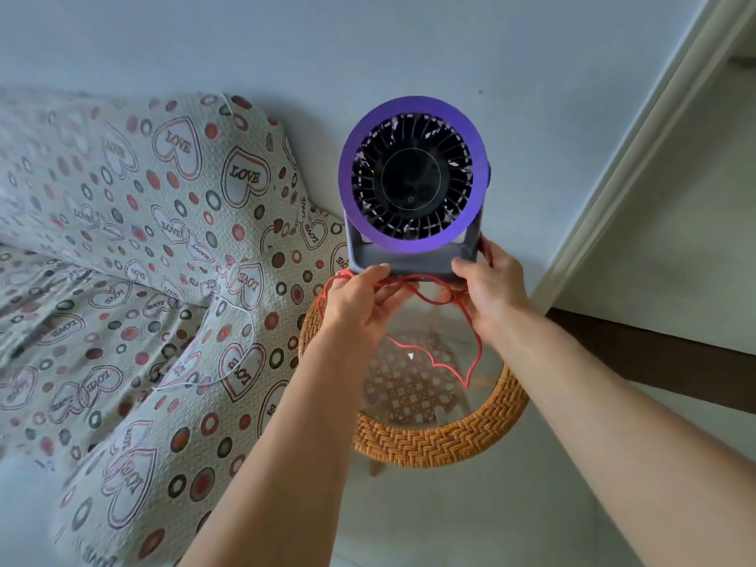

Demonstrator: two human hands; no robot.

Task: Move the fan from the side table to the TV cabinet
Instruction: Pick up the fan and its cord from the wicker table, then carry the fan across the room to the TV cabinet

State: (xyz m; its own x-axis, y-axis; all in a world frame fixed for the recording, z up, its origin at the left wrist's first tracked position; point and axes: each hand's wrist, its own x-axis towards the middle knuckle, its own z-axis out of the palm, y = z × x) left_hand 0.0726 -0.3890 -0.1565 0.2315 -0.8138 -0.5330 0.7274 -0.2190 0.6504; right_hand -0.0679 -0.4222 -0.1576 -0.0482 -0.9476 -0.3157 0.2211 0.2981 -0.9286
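A small fan (413, 173) with a purple ring, black grille and grey base stands upright at the far edge of the round side table (433, 439), which has a woven rattan rim and a glass top. My left hand (360, 300) grips the left corner of the fan's base. My right hand (487, 288) grips the right corner. A thin red cord (454, 362) runs from under the base, passes through both hands and loops over the glass top.
A sofa (135, 259) covered in heart-and-circle patterned fabric sits directly left of the table, with a thin white cable lying on it. A pale wall rises behind the fan. A white door frame (638, 157) and dark skirting lie to the right.
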